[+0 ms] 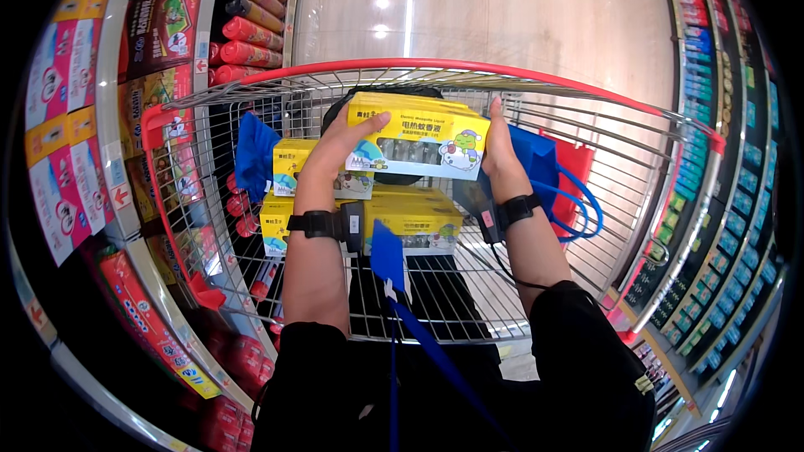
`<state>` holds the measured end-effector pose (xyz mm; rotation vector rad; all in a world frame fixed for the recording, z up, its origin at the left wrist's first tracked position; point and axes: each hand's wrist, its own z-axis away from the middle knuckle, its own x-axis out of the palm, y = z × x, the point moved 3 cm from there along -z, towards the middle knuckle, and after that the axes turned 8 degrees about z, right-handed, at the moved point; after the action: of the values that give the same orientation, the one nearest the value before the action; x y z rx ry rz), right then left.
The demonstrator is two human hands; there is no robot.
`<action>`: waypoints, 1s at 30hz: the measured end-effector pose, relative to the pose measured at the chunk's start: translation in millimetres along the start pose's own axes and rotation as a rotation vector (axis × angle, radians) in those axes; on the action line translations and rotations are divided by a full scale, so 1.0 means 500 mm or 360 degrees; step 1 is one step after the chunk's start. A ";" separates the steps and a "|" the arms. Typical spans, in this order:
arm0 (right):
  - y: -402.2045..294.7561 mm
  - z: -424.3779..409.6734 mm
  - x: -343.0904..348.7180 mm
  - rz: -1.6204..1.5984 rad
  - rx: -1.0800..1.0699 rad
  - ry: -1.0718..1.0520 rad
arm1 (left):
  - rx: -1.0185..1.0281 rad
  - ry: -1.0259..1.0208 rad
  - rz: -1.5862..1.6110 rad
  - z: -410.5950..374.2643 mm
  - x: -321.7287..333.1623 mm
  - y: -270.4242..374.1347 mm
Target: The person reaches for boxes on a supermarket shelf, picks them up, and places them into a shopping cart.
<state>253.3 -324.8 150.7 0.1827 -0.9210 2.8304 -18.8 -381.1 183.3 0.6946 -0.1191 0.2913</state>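
Between my two hands, over a wire shopping cart [402,64] with red plastic edging, is a stack of yellow and white boxes of mosquito repellent liquid [418,138]. My left hand [348,138] grips the stack at its left end, thumb across the front. At its right end my right hand [497,144] presses with the palm and fingers. Below, more yellow boxes [414,223] of the same kind lie in the cart, some partly hidden by my left forearm. A blue bag [254,154] is at the cart's left, and a blue bag with handles [540,160] at its right.
Store shelves with red spray cans [251,34] and boxed goods [163,31] run along the left. More shelves with small packaged goods [697,88] line the right. A pale, shiny floor [502,6] lies beyond the cart. A blue lanyard [433,351] hangs before me.
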 end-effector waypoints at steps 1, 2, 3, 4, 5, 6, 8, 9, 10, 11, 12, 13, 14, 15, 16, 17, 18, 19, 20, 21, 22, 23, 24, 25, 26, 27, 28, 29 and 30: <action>0.012 -0.024 -0.005 -0.0024 -0.0020 -0.0029 | 0.0027 0.0013 0.0004 -0.023 -0.003 -0.010; 0.022 -0.056 -0.009 -0.0041 0.0104 -0.0052 | 0.0054 0.0025 0.0007 -0.047 -0.003 -0.020; 0.037 -0.083 -0.017 -0.0064 0.0232 -0.0071 | 0.0074 0.0035 0.0006 -0.067 -0.002 -0.033; 0.031 -0.076 -0.006 -0.0026 0.0233 0.0056 | 0.0035 0.0031 0.0061 -0.077 0.005 -0.047; 0.068 -0.130 -0.030 -0.0128 0.0208 -0.0056 | 0.0030 -0.0059 0.0106 -0.116 -0.006 -0.084; 0.079 -0.134 -0.039 -0.0125 0.0199 -0.0026 | 0.0035 0.0021 0.0097 -0.132 -0.004 -0.095; 0.098 -0.141 -0.050 -0.0115 0.0171 0.0024 | 0.0095 0.0157 0.0051 -0.143 0.004 -0.121; 0.099 -0.144 -0.045 -0.0113 0.0150 0.0038 | 0.0088 0.0182 -0.0002 -0.148 0.003 -0.127; 0.099 -0.147 -0.040 -0.0109 0.0126 0.0049 | 0.0085 0.0209 -0.0054 -0.153 0.002 -0.131; 0.099 -0.151 -0.035 -0.0104 0.0102 0.0058 | 0.0085 0.0237 -0.0105 -0.156 -0.001 -0.134; 0.101 -0.160 -0.036 -0.0119 0.0082 0.0027 | 0.0103 0.0235 -0.0063 -0.155 0.000 -0.131; 0.104 -0.171 -0.036 -0.0134 0.0063 -0.0004 | 0.0122 0.0234 -0.0020 -0.151 0.000 -0.128; 0.106 -0.183 -0.034 -0.0147 0.0042 -0.0036 | 0.0141 0.0233 0.0024 -0.150 0.000 -0.123; 0.113 -0.196 -0.037 -0.0157 0.0021 -0.0064 | 0.0127 0.0271 0.0030 -0.151 -0.001 -0.119; 0.119 -0.209 -0.040 -0.0165 0.0001 -0.0092 | 0.0113 0.0308 0.0036 -0.152 -0.003 -0.114; 0.126 -0.221 -0.044 -0.0174 -0.0020 -0.0118 | 0.0098 0.0346 0.0043 -0.153 -0.005 -0.110; 0.134 -0.235 -0.051 -0.0006 -0.0107 -0.0007 | 0.0153 0.0312 0.0014 -0.163 -0.011 -0.118; 0.143 -0.250 -0.062 0.0159 -0.0195 0.0114 | 0.0200 0.0268 -0.0033 -0.169 -0.012 -0.116; 0.151 -0.263 -0.074 0.0325 -0.0281 0.0236 | 0.0247 0.0224 -0.0079 -0.173 -0.012 -0.114; 0.148 -0.263 -0.073 0.0499 -0.0362 0.0347 | 0.0290 0.0189 -0.0119 -0.176 -0.014 -0.117; 0.126 -0.229 -0.061 0.1694 -0.0999 0.0617 | 0.0306 0.0190 -0.0148 -0.177 -0.018 -0.121; 0.129 -0.234 -0.058 0.1876 -0.1108 0.0654 | 0.0321 0.0190 -0.0177 -0.178 -0.023 -0.124; 0.133 -0.243 -0.062 0.2056 -0.1216 0.0705 | 0.0339 0.0175 -0.0209 -0.181 -0.025 -0.125; 0.138 -0.251 -0.065 0.2237 -0.1324 0.0755 | 0.0318 0.0202 -0.0313 -0.187 -0.029 -0.127; 0.142 -0.257 -0.068 0.2288 -0.1471 0.0790 | 0.0299 0.0228 -0.0417 -0.195 -0.034 -0.128; 0.142 -0.256 -0.065 0.2292 -0.1439 0.0802 | 0.0281 0.0263 -0.0517 -0.200 -0.041 -0.132; 0.143 -0.254 -0.061 0.2296 -0.1408 0.0813 | 0.0290 0.0252 -0.0524 -0.202 -0.046 -0.137; 0.142 -0.251 -0.058 0.2300 -0.1377 0.0825 | 0.0300 0.0241 -0.0530 -0.203 -0.050 -0.141; 0.146 -0.252 -0.061 0.2310 -0.1404 0.0841 | 0.0313 0.0225 -0.0539 -0.203 -0.046 -0.135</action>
<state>260.9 -311.5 2.6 -1.8611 -2.6548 2.4862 -19.2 -370.0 59.8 0.8726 0.1639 0.0259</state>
